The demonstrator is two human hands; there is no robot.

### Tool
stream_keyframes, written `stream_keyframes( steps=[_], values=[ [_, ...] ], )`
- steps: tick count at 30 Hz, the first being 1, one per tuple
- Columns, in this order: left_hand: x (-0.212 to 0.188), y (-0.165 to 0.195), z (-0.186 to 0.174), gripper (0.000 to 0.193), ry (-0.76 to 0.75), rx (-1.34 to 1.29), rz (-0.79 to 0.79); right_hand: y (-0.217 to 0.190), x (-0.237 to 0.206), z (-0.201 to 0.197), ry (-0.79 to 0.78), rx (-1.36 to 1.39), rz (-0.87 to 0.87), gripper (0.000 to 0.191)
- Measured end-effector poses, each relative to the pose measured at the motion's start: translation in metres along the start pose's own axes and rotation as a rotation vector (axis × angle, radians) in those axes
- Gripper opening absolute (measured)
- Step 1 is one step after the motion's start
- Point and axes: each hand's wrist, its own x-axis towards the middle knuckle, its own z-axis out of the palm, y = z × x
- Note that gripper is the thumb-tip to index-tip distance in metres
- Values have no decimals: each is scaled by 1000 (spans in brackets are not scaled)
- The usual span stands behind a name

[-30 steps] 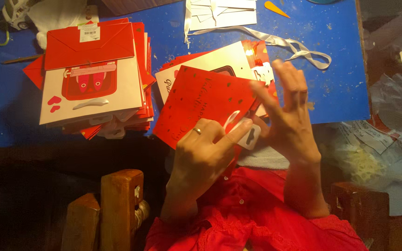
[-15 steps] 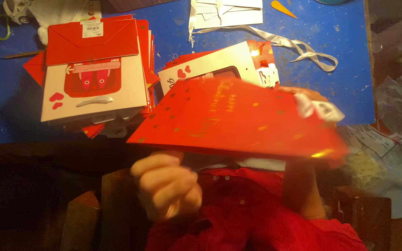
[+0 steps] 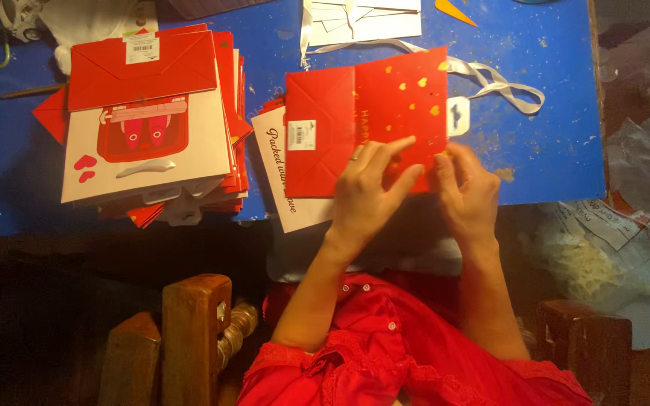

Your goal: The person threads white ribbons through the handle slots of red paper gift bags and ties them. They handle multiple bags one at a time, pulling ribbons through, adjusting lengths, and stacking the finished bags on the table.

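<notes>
Red paper bag (image 3: 366,120), flat, lies on blue table (image 3: 551,143) at centre, w/ folded bottom flap + white barcode sticker on its 9 o'clock half and gold hearts scattered over the 3 o'clock half.

L hand (image 3: 366,192) rests on the bag's lower middle, palm down, fingers spread and pointing toward 1 o'clock, index tip reaching up toward the bag's centre; flat press, nothing clenched. Ring visible on one finger.

R hand (image 3: 466,188) sits just beside it at 3 o'clock, fingertips curled on the bag's lower 5 o'clock corner; looks like a pinch on the edge, but can't tell for sure whether the paper is actually gripped between thumb and fingers.

Under the bag: white card w/ black script (image 3: 291,180), sticking out at 7 o'clock. White ribbon handles (image 3: 498,83) trail out from the bag's 2 o'clock side across the table.

Well apart at 9 o'clock: stack of flat bags (image 3: 152,128), top one white w/ red flap and red picture. At 12 o'clock: white folded paper (image 3: 362,19); orange scrap (image 3: 453,10) near it. Wooden chair parts (image 3: 189,331) at 7 o'clock below table edge. Red sleeves (image 3: 385,361) of the person at 6 o'clock.
</notes>
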Motion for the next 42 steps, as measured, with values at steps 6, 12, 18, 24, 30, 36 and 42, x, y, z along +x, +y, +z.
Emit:
stream_keyframes(
  steps=[6, 12, 18, 24, 30, 36, 42],
  values=[
    [6, -19, 34, 83, -31, 183, -106, 18, 7, -11, 60, -268, 210, 29],
    [10, -22, 50, 93, -68, 354, -131, 63, 50, -21, 144, -406, -154, 13],
    [8, -26, 43, 83, -98, 250, -172, 85, 73, -9, 123, -638, -187, 40],
    [3, -26, 40, 73, -104, 245, -137, 91, 74, -9, 56, -657, -112, 13],
    [2, -29, 40, 59, -78, 204, -120, 75, 68, -11, 92, -476, -202, 5],
    [-3, -39, 32, 30, -28, -3, -185, 22, 41, -13, 102, -32, -85, 5],
    [-3, -44, 33, 15, 18, -139, -245, -13, 26, 0, -150, 35, -85, 15]
  ],
)
